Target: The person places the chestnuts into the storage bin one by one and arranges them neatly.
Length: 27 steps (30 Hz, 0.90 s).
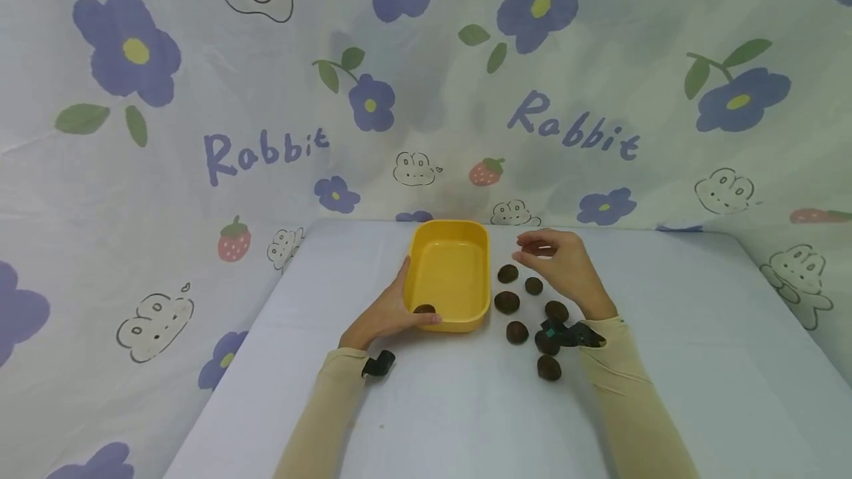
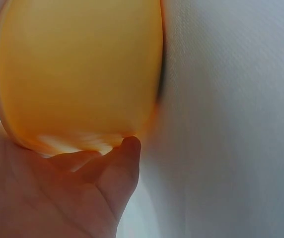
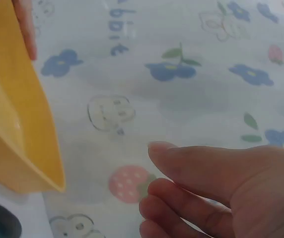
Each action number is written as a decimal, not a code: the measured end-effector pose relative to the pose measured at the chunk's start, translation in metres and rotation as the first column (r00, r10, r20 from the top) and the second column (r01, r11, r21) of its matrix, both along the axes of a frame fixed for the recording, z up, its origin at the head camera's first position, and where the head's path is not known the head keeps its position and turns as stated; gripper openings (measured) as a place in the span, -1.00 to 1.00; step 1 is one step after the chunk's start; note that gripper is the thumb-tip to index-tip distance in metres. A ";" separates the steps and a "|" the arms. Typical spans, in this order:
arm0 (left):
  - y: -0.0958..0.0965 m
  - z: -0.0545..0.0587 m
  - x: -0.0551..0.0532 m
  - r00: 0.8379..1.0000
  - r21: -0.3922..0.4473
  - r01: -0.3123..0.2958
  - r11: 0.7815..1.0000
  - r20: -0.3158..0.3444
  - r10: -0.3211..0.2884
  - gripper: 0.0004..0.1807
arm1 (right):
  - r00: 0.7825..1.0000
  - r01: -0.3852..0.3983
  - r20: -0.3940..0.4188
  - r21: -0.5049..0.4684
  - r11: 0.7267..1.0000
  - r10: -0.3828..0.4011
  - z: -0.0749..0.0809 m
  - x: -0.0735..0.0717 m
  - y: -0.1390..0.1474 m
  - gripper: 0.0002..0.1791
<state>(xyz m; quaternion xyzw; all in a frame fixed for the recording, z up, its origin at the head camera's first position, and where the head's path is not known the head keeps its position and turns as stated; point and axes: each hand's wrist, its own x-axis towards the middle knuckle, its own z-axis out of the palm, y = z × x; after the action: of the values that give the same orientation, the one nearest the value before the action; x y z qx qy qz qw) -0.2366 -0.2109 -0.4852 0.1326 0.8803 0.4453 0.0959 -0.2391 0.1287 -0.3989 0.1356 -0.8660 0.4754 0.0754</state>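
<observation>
A yellow plastic tray [image 1: 484,272] stands on the white table. My left hand [image 1: 389,310] grips its near left corner, the thumb along the near rim and the fingers at the left outer wall. Inside that corner lies a dark brown, roundish chestnut [image 1: 424,309], partly hidden by the thumb. To the right of the tray, several more chestnuts [image 1: 507,302] are scattered on the table. My right hand [image 1: 562,261] hovers above the far ones, thumb and loosely bent fingers apart. Nothing shows between them in the right wrist view.
The white table [image 1: 433,412] ends at a patterned cloth backdrop [image 1: 426,94] just behind the tray. Beneath my right wrist, a dark wrist camera [image 1: 566,333] partly covers some chestnuts [image 1: 547,344]. Another wrist camera [image 1: 379,363] sits on my left wrist.
</observation>
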 end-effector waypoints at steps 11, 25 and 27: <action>0.001 0.000 0.001 0.998 -0.035 -0.028 0.999 0.047 0.029 0.56 | 0.991 0.122 -0.053 -0.047 0.991 -0.124 -0.010 -0.003 0.046 -0.61; 0.001 -0.001 -0.001 0.999 0.001 -0.015 1.000 0.036 0.014 0.56 | 0.985 0.174 0.000 -0.051 0.983 -0.174 -0.041 -0.017 0.076 -0.61; 0.001 -0.001 -0.001 0.999 0.002 -0.016 1.000 0.037 0.016 0.56 | 0.983 0.180 0.032 -0.027 0.983 -0.179 -0.046 -0.019 0.078 -0.59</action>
<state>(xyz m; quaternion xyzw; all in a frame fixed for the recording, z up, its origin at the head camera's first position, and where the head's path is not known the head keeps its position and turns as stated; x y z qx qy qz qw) -0.2376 -0.2097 -0.4866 0.1175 0.8789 0.4494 0.1084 -0.2584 0.2069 -0.4451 0.0486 -0.8685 0.4815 0.1072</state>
